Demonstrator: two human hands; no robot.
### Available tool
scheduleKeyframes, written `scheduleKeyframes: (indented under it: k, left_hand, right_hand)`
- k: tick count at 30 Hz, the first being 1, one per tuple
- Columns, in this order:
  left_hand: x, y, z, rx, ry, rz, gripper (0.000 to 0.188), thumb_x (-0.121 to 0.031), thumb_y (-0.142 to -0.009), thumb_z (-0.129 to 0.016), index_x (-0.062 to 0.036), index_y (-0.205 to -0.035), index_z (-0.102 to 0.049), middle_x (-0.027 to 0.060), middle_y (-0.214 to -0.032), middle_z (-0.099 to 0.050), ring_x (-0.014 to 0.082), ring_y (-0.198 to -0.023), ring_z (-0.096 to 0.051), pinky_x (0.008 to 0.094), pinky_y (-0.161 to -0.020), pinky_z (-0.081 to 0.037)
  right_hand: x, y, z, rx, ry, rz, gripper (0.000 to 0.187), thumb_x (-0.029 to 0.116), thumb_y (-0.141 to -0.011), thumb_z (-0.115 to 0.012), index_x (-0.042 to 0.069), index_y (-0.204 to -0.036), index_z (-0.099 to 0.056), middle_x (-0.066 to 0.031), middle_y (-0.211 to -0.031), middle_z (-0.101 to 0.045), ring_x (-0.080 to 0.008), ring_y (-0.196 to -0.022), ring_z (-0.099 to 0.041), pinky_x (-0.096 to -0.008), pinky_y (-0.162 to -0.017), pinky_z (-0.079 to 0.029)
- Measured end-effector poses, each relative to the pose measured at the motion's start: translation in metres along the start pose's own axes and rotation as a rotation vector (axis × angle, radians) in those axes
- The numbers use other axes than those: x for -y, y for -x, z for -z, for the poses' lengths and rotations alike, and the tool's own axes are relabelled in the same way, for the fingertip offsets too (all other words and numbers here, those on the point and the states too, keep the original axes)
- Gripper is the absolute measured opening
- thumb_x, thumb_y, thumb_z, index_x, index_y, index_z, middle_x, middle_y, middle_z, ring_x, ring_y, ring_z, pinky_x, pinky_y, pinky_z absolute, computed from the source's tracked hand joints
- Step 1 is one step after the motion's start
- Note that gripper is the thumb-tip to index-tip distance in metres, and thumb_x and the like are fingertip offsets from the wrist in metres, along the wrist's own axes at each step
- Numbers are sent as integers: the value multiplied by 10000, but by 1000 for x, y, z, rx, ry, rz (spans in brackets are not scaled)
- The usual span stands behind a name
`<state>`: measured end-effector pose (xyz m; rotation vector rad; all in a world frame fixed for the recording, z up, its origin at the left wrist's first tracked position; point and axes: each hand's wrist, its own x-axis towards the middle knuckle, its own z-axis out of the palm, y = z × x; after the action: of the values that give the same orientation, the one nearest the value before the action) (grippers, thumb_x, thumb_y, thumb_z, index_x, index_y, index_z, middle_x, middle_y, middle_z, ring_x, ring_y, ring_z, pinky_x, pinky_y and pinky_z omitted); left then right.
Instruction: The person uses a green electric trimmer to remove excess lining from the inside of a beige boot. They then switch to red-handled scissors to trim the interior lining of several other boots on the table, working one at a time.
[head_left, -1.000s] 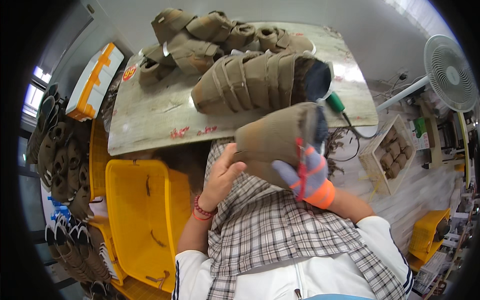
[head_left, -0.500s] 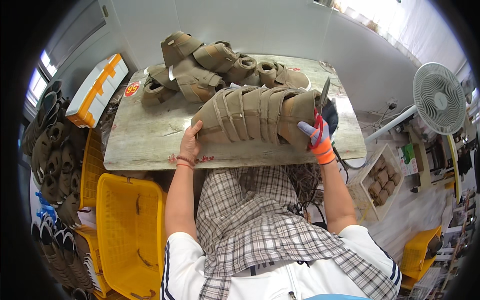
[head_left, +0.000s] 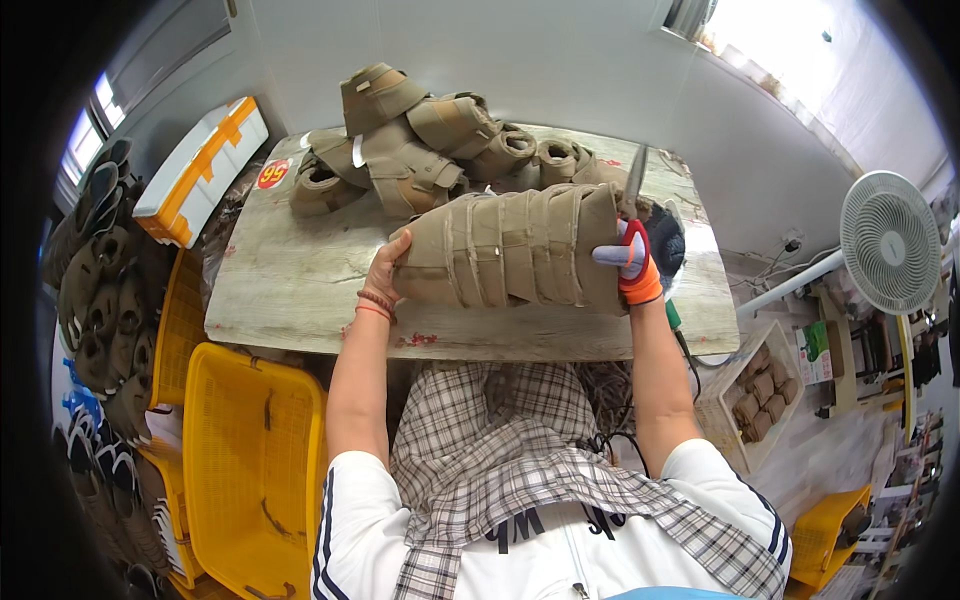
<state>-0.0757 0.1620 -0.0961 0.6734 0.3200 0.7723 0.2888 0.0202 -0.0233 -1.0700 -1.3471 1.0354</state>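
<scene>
Far left, dark shoe parts [head_left: 95, 300] hang in rows beside a white and orange box [head_left: 200, 170]. Below them a yellow crate [head_left: 255, 470] stands next to the person's lap. A worn wooden table [head_left: 300, 290] fills the middle, with a loose pile of tan shoe pieces [head_left: 420, 140] at its far side.

The left hand [head_left: 385, 280], bare with a bead bracelet at the wrist, presses flat against the left end of a row of tan shoe pieces [head_left: 515, 250] nested one inside the next. The row lies on its side along the near part of the table, between the two hands. The right hand [head_left: 630, 262], in a glove with red and orange, grips the row's right end, its fingers curled over the edge. The hands are well apart, one at each end, squeezing the row between them. A thin blade [head_left: 635, 180] sticks up just behind the right hand; whether the hand holds it I cannot tell.

Farther right a white fan [head_left: 890, 240] stands on the floor, with a small box of tan pieces [head_left: 755, 395] near it.
</scene>
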Motion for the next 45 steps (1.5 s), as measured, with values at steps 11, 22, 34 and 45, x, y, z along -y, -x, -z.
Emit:
scheduleKeyframes:
  k: [11,22,34,45]
  left_hand:
    - [-12,35,1,-494,-696,-73,416,-409,-808,-658,-18,-950,-639,45,-866,-627,148,-825,-573,281,-772,-438]
    - [-53,-54,31,-554,-847,-216,242,-81,-768,-665,-7,-995,-627,35,-909,-655,112,-790,-570,265,-746,-448]
    - [-167,-7,-80,-108,-644,-747,174,-53,-847,-586,16,-1005,-606,30,-935,-647,96,-814,-590,240,-740,-480]
    - [-60,217,-183,474,-2033,-404,224,-23,-619,-670,-40,-712,-468,86,-703,-470,281,-696,-491,355,-621,-418]
  right_hand:
    - [-63,47,-18,-590,670,185,443,412,-905,-497,-28,-910,-549,-101,-680,-513,-183,-646,-473,-341,-588,-379]
    - [-50,87,-19,-550,-306,53,451,505,-880,-497,69,-990,-512,37,-587,-414,-82,-480,-391,-231,-434,-343]
    - [-36,148,-8,-690,-185,27,484,459,-919,-450,-10,-1008,-531,14,-568,-401,-93,-474,-380,-246,-447,-324]
    - [61,157,-101,-262,-102,-17,257,92,-898,-427,-48,-1090,-524,6,-652,-445,-71,-550,-411,-218,-518,-365]
